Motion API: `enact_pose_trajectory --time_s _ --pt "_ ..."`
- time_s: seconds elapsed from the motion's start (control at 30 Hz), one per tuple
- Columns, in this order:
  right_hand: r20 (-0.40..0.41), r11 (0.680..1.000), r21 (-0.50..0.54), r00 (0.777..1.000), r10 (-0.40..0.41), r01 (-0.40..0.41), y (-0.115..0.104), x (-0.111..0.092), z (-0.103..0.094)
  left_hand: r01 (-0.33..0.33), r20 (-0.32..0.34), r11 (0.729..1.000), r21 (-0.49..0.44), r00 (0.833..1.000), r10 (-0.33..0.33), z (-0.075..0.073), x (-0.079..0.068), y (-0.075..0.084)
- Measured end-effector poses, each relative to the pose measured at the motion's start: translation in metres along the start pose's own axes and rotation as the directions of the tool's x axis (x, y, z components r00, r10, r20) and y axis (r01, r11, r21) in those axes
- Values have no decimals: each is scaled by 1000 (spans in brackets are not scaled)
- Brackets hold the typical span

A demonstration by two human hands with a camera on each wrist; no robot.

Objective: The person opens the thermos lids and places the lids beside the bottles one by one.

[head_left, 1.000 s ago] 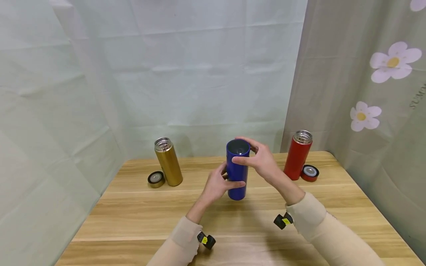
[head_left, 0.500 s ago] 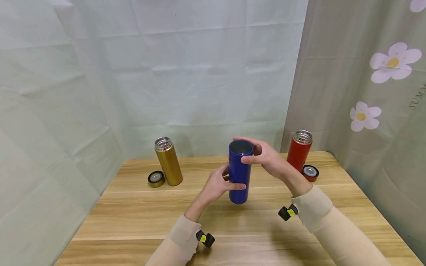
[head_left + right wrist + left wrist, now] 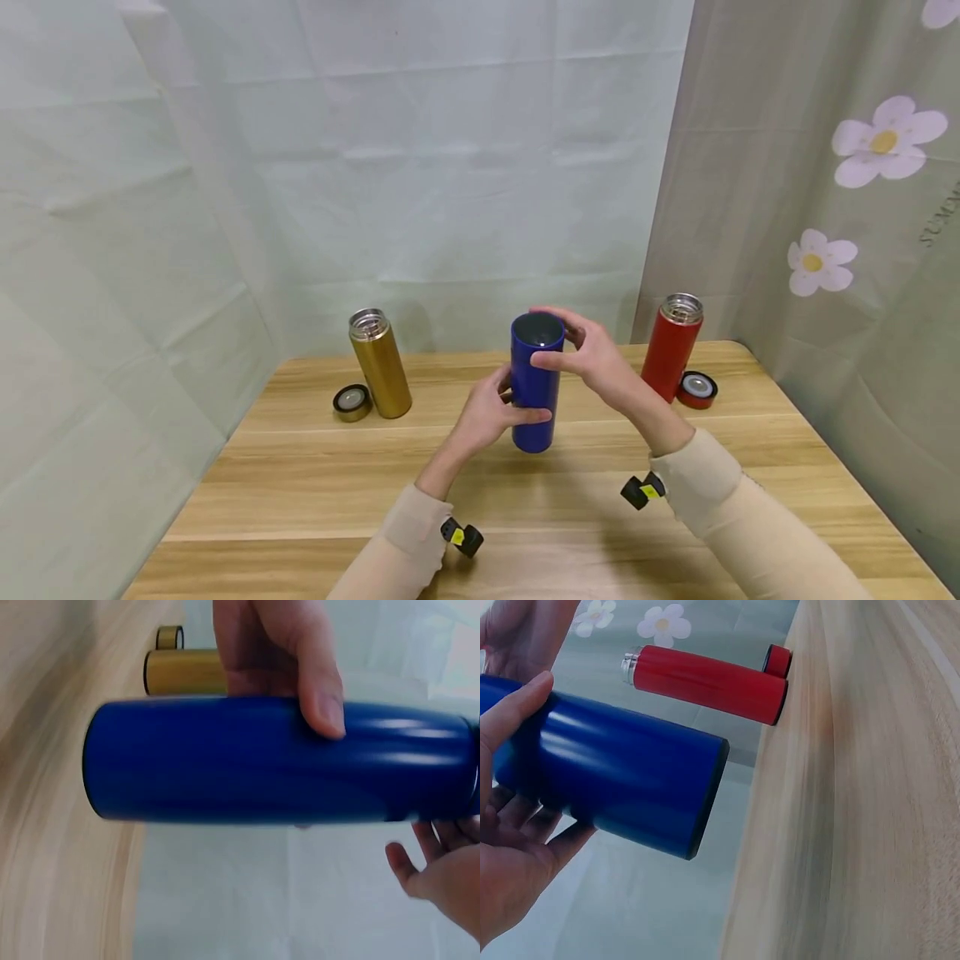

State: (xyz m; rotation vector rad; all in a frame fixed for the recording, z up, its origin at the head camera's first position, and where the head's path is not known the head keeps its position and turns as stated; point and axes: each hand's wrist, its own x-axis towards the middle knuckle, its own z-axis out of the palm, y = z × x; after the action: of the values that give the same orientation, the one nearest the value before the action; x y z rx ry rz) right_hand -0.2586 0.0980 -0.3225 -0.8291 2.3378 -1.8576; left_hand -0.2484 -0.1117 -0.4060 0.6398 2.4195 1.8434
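A blue thermos bottle [image 3: 534, 392] stands upright between my hands in the head view, its base held above the tabletop. My left hand [image 3: 483, 414] grips its lower half, thumb across the near side and fingers behind. Up at the dark, round-topped lid [image 3: 538, 330], my right hand [image 3: 588, 354] holds the rim between thumb and fingers. In the left wrist view the bottle's base [image 3: 705, 799] is apart from the wood. The right wrist view has the blue body [image 3: 195, 761] lying across it, with part of my right hand [image 3: 450, 881] below the lid end.
At the back left stands a gold thermos [image 3: 381, 367], open at the top, with its lid [image 3: 352, 403] beside it. An open red thermos [image 3: 670, 350] is at the back right, its lid [image 3: 697, 390] close by. Pale curtains rise behind the wooden table [image 3: 300, 500].
The blue thermos and my right hand shift slightly right and nearer, then return left to about where they were. My left hand keeps its grip throughout.
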Motion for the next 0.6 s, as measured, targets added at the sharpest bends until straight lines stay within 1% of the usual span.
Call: enact_pose_trajectory --time_s 0.1,0.2,0.27,0.33,0.43,0.5,0.6 --pt "65 1000 15 998 -15 14 0 1 -7 -3 34 1000 -20 999 3 -1 0 0" --pt "133 998 55 990 -43 36 3 4 -13 -6 64 999 -33 998 8 -2 0 -1" --pt "169 995 93 984 -61 46 7 7 -17 -2 73 999 -38 997 4 -2 0 -1" --pt "187 991 120 980 -74 52 11 8 -19 5 76 999 -37 997 -3 -2 1 -1" --pt "175 990 132 982 -75 52 13 7 -17 18 59 999 -34 998 -16 -1 0 -1" --pt "139 994 104 989 -58 44 12 5 -13 21 31 1000 -22 999 -21 -1 0 -1" --pt "60 999 47 998 -24 21 8 1 -3 22 -15 1000 -3 1000 -22 0 0 0"
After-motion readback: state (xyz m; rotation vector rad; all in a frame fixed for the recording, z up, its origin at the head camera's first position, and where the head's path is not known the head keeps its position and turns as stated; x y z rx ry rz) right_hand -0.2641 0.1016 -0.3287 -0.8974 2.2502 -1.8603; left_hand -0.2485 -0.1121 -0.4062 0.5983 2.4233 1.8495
